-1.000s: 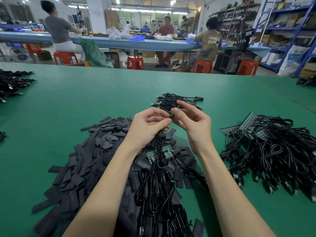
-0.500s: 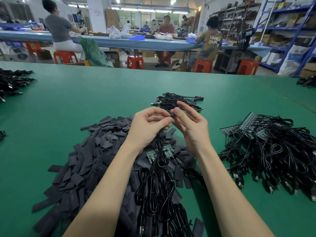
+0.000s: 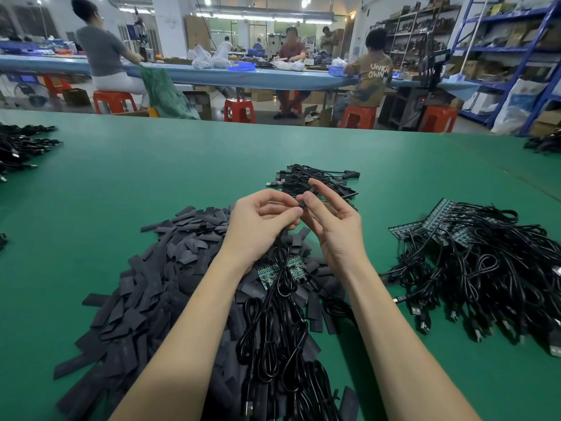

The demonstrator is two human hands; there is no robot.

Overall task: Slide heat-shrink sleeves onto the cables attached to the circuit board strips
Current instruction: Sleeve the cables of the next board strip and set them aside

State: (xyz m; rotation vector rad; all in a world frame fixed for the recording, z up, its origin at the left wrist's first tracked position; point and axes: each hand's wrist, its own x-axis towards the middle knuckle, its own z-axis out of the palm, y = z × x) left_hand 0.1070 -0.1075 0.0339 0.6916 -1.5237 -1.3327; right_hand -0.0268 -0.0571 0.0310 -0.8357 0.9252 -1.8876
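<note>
So the cable [image 3: 280, 281] being worked on is a thin black one. It runs up from a small green circuit board strip [image 3: 270, 270] that's sitting on top of the big heap of flat black heat-shrink sleeves [image 3: 158, 278], and its free end is up between both hands, above the pile. Left hand [image 3: 261, 226] has its fingers curled, with thumb and fingertips pinching the cable right near that end. Right hand [image 3: 331, 223] meets it tip to tip, thumb and forefinger pinched on a tiny dark piece [image 3: 302, 204] at the cable's end. It's too small for me to say if that's a sleeve or just the plug. The other right fingers are fanned out loose.

More black cable loops trail down the middle of the pile toward the camera. Off to the right there's a tangled batch of cables with board strips [image 3: 473, 262], well apart from the sleeves. A smaller cable bundle [image 3: 312, 180] lies just behind the hands. It's all on a green table [image 3: 151, 177]. Back there, people sit on orange stools [image 3: 113, 101] at a long blue bench [image 3: 243, 75].
</note>
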